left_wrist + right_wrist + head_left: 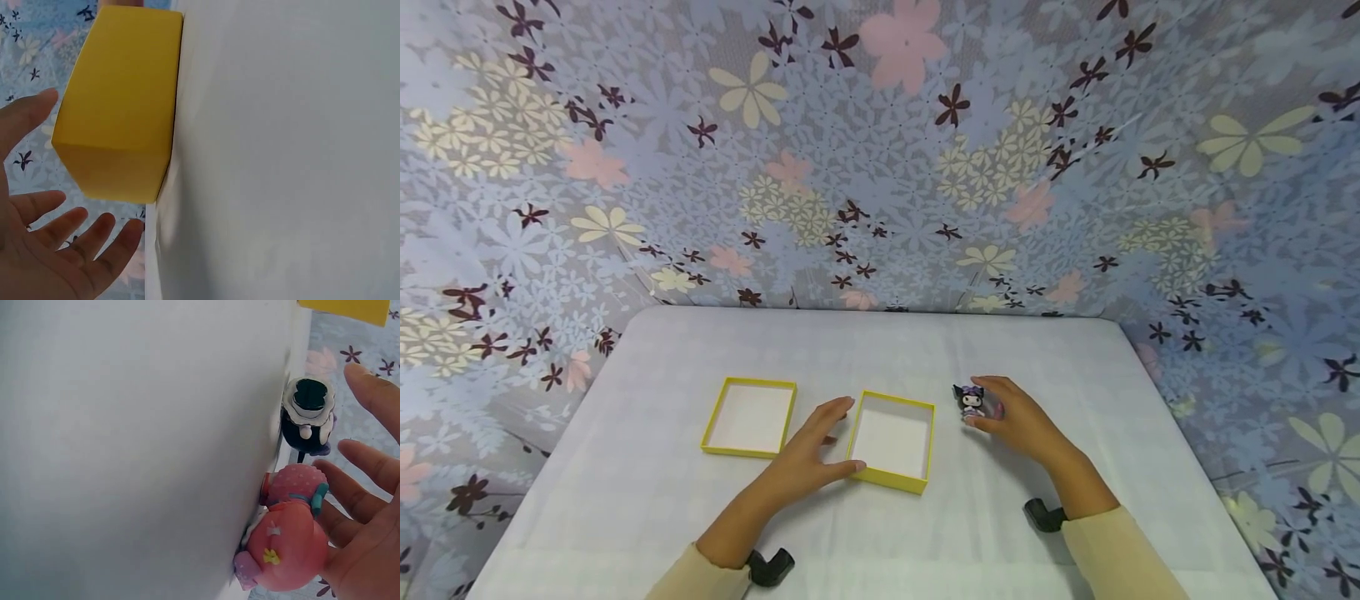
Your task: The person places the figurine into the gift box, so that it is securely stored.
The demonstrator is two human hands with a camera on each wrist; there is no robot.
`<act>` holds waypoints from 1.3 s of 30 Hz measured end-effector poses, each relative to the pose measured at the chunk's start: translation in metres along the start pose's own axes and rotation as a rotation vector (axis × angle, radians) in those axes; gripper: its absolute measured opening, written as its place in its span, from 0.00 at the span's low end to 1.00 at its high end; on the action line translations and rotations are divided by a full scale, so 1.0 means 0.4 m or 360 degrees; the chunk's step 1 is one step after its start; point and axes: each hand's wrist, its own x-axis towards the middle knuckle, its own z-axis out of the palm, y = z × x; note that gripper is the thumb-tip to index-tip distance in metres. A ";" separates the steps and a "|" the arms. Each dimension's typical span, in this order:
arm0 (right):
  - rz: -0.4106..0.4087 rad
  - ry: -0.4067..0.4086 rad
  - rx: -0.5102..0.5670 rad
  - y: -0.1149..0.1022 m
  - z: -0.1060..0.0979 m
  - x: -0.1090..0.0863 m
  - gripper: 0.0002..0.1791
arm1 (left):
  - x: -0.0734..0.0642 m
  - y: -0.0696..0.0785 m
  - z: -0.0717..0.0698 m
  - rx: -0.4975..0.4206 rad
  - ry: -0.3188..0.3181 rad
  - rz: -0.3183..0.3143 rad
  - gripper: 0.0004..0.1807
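My left hand (805, 457) is beside a shallow white box with yellow sides (891, 481), fingers spread and thumb tip right at its near left corner. In the left wrist view the fingers are apart from the yellow wall (122, 81). Around a small figurine with black ears and a white face (972, 401) my right hand (1028, 423) curves loosely, thumb and forefinger at either side. The right wrist view shows this dark figurine (306, 419) and a pink, round-bodied figurine (290, 544) nearer the palm, with loosely extended fingers behind them.
A second shallow yellow-edged box part (741, 452), white inside, lies to the left on the white-covered table (865, 342). Flower-patterned cloth (880, 167) rises behind the table and at both sides. A black device (1043, 515) is at the right wrist, another (771, 568) at the left.
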 end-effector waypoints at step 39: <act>-0.0107 0.0027 0.0034 -0.004 -0.007 0.015 0.35 | 0.017 0.012 0.029 0.0390 0.0125 -0.0008 0.51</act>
